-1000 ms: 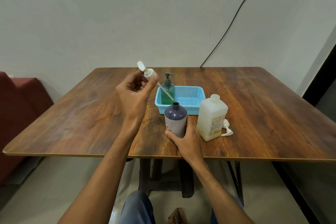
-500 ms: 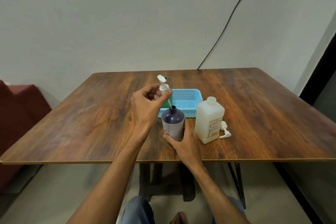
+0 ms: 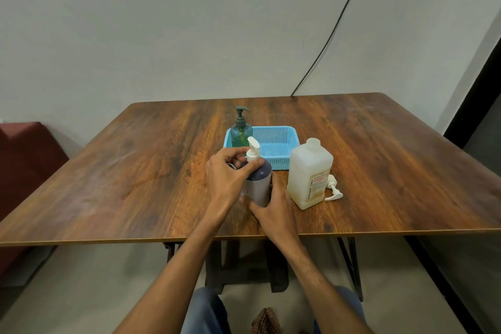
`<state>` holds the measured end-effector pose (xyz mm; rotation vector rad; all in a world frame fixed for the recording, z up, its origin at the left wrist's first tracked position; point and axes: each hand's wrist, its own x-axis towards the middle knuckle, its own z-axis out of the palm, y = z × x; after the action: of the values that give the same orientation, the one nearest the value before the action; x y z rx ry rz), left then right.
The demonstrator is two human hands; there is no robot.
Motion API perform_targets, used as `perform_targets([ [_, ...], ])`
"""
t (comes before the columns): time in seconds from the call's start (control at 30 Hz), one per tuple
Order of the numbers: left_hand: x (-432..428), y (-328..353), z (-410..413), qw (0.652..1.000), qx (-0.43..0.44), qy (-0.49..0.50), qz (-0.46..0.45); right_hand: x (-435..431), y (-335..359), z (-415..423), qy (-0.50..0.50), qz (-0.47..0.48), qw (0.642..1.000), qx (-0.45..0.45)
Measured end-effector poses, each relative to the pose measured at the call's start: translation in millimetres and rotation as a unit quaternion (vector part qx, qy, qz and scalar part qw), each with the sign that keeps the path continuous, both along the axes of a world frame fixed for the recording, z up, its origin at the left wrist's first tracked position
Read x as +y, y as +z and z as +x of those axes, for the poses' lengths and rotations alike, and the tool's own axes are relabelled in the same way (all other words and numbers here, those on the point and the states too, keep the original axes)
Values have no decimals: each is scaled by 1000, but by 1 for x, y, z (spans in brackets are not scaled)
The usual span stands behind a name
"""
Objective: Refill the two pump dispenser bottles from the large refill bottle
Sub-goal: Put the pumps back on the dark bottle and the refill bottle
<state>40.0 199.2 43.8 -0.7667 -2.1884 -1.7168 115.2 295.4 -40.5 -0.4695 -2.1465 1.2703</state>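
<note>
Purple bottle (image 3: 259,184): upright on the wooden table (image 3: 135,171), near its front edge, about mid-width. White pump (image 3: 253,150): seated in the purple bottle's neck, nozzle pointing up and slightly left. Left hand (image 3: 229,180): fingers and thumb curled round the pump's collar at the bottle's shoulder, gripping it. Right hand (image 3: 278,207): wrapped round the lower body of the purple bottle from the near side, holding it against the table. Large refill bottle (image 3: 309,176): translucent white, square-shouldered, upright just right of the purple bottle, label facing right-front; whether its neck is capped cannot be told. Loose white pump (image 3: 334,190): lying on the table, just beside the refill bottle's right side. Green pump bottle (image 3: 241,133): upright in the left end of the blue basket (image 3: 282,164), dark pump fitted. The basket sits behind the purple bottle. Black cable (image 3: 339,22): runs diagonally down the wall to the table's far edge. Red seat (image 3: 24,165): at far left.
</note>
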Motion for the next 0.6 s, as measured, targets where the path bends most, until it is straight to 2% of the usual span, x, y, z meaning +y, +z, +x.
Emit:
perform_targets([
  [0.23, -1, 0, -3, 998, 24, -12, -64, -1, -1, -1, -4, 4, 1000, 5],
  [0.33, -2, 6, -3, 992, 38, -38, -117, -1, 0, -1, -5, 9, 1000, 11],
  [0.43, -4, 7, -3, 989, 37, -72, -127, -2, 1, 0, 1, 7, 1000, 16],
  [0.5, -3, 7, -1, 990, 23, -75, -121, -2, 1, 1, 6, -3, 1000, 19],
  [0.6, 2, 5, 4, 997, -19, -65, -32, -1, 2, 1, 18, -14, 999, 23],
])
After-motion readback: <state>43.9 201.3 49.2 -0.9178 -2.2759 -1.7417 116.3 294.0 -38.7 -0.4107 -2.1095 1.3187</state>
